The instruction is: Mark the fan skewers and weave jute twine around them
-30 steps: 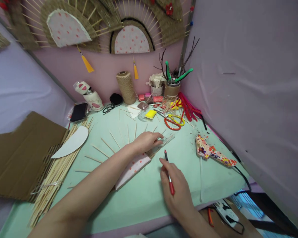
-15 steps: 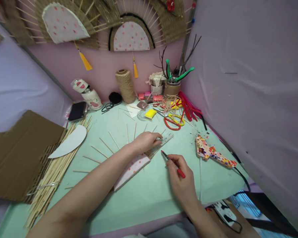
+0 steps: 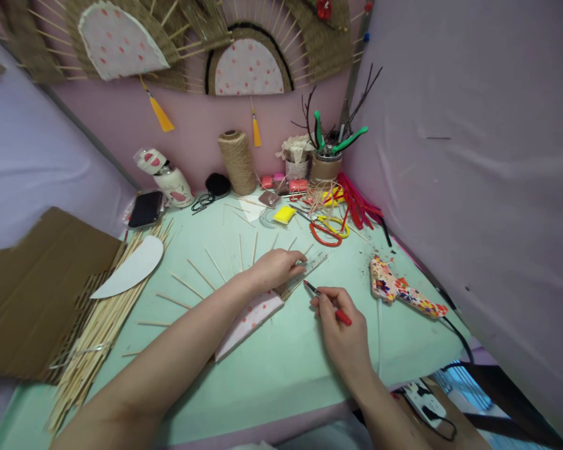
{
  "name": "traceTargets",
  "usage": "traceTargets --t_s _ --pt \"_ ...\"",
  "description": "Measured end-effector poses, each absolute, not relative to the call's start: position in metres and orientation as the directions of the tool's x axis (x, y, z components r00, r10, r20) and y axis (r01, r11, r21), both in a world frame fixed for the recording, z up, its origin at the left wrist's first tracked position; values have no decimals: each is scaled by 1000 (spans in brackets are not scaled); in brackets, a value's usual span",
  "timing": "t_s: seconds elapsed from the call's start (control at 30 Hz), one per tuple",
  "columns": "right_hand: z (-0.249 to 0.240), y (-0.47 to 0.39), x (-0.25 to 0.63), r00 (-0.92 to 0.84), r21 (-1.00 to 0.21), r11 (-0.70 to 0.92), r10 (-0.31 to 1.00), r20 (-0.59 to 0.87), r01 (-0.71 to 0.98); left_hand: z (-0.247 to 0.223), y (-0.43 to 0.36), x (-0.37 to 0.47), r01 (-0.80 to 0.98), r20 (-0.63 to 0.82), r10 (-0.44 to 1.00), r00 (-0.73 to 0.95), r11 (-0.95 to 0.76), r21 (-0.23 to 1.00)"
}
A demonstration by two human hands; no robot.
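Observation:
A half-round fan [image 3: 251, 322] with a pink-dotted white centre and thin sticks spreading from it lies on the green table, partly under my left forearm. My left hand [image 3: 279, 267] presses a clear ruler [image 3: 313, 264] against the fan's right end, thumb and fingers closed on it. In my right hand [image 3: 344, 325] is a red pen [image 3: 328, 302], pinched between thumb and fingers. Its tip points up-left, close to the ruler's lower edge; whether it touches anything is too small to tell.
On the right lies a flowered glue gun [image 3: 403, 294] with a cord. Scissors [image 3: 326, 234], yarn and a twine spool [image 3: 237, 164] stand or lie at the back. Bundled sticks [image 3: 98, 337] and cardboard [image 3: 42, 294] occupy the left.
My right hand and the pen have shifted slightly up and left, bringing the tip nearer the ruler. My left hand has stayed in place.

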State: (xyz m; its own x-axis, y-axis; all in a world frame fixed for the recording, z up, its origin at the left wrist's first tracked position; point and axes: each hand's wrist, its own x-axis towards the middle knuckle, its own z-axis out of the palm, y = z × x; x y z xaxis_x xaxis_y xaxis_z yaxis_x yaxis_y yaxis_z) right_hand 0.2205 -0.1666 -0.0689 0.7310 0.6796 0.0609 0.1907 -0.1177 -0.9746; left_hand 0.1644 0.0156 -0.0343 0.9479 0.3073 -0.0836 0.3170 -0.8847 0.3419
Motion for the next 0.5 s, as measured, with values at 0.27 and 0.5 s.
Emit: traceTargets --t_s 0.27,0.5 --pt "-68 -167 220 729 -972 -120 682 65 200 -37 17 164 336 -99 322 941 -874 350" --pt "-70 -167 220 723 -976 -116 689 57 187 -38 17 163 321 -74 317 946 -876 360"
